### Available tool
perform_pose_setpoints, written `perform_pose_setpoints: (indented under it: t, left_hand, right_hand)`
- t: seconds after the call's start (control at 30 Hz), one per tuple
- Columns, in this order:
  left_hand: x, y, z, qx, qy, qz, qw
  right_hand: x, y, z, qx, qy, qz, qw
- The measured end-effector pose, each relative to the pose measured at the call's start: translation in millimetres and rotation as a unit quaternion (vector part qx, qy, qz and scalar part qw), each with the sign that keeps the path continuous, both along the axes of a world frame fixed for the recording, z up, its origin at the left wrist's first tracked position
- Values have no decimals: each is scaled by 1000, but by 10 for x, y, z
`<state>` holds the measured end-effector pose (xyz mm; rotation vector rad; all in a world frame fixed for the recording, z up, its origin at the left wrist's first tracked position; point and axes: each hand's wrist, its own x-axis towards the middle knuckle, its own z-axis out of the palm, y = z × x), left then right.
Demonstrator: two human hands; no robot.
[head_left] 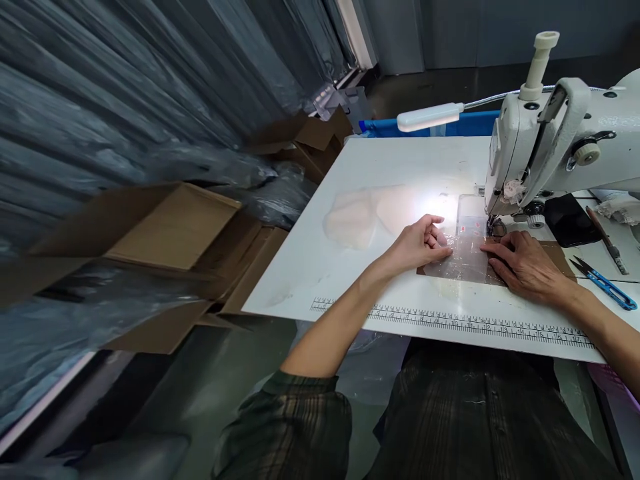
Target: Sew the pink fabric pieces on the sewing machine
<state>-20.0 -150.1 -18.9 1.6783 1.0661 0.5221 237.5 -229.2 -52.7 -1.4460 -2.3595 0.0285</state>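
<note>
A thin, see-through piece of fabric (465, 263), brownish at its ends, lies on the white sewing table just in front of the needle area. My left hand (417, 245) is at its left side, with the thumb and curled fingers closed on its edge and the index finger held out. My right hand (525, 263) rests palm down on the fabric's right part, its fingers lying on the cloth close to the presser foot (493, 225). The white sewing machine (515, 147) stands above and right of both hands. Its lower needle area is partly hidden.
Blue thread snips (607, 283), a seam-ripper-like stick (607, 240) and a black flat object (573, 220) lie at the right. A printed ruler (450, 323) runs along the table's front edge. A lamp (430, 117) overhangs the back. Open cardboard boxes (173, 227) stand left.
</note>
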Motion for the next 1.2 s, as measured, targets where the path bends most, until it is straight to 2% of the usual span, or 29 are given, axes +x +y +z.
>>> perform_pose_setpoints:
  t: [0.23, 0.37, 0.77, 0.93, 1.07, 1.2]
  left_hand:
    - [31, -49, 64, -10, -3, 11, 1000]
    - [31, -56, 74, -5, -5, 15, 1000]
    - [62, -28, 40, -13, 3, 37, 999]
    - [39, -21, 29, -15, 3, 32, 999]
    - [37, -16, 27, -13, 2, 29, 999]
    - [32, -7, 11, -13, 1, 31, 999]
  right_hand:
    - [135, -8, 88, -35, 78, 44, 995]
    - [165, -13, 136, -48, 73, 70, 994]
    - [147, -2, 101, -50, 95, 58, 992]
    - [178, -32, 167, -75, 111, 47, 990]
    - [168, -74, 223, -83, 107, 82, 987]
    - [105, -100, 226, -51, 66, 116, 990]
